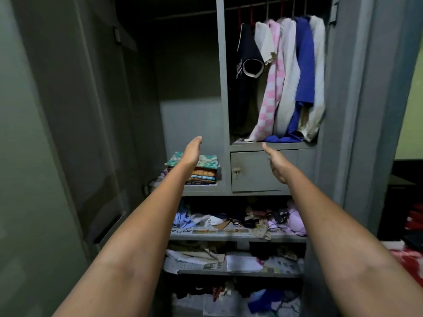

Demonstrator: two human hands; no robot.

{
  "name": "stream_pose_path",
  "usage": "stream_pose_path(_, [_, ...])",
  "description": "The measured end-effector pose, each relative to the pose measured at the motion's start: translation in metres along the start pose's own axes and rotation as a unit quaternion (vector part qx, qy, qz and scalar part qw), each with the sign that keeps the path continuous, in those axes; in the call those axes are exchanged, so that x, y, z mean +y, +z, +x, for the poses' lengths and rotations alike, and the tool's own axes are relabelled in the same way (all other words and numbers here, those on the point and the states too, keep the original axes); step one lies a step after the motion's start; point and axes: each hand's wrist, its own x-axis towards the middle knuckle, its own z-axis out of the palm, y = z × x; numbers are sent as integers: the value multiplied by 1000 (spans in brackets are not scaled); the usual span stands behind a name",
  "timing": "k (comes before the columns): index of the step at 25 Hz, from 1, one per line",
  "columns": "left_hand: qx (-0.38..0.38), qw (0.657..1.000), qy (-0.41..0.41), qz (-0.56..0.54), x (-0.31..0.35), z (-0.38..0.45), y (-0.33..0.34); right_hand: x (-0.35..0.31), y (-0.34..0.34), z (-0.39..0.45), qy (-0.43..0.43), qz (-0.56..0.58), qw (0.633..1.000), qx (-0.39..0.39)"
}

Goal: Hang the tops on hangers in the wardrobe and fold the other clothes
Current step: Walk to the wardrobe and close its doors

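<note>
Before the wardrobe [225,88], left hand [192,152] and right hand [275,160], both empty, fingers straight.

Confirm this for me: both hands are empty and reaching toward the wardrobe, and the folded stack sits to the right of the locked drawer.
Wrong side. In the head view the folded stack sits left of the drawer. Both the left hand and right hand are empty, reaching forward.
</note>
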Motion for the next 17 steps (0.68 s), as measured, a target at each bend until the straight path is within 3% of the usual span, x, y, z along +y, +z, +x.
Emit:
stream_pose_path(10, [-48,999,-2,9,-11,-6,-31,10,30,-37,19,-33,998,42])
stream_pose_path(17, [-57,998,-2,0,-6,-25,-17,6,12,-51,19,-34,998,54])
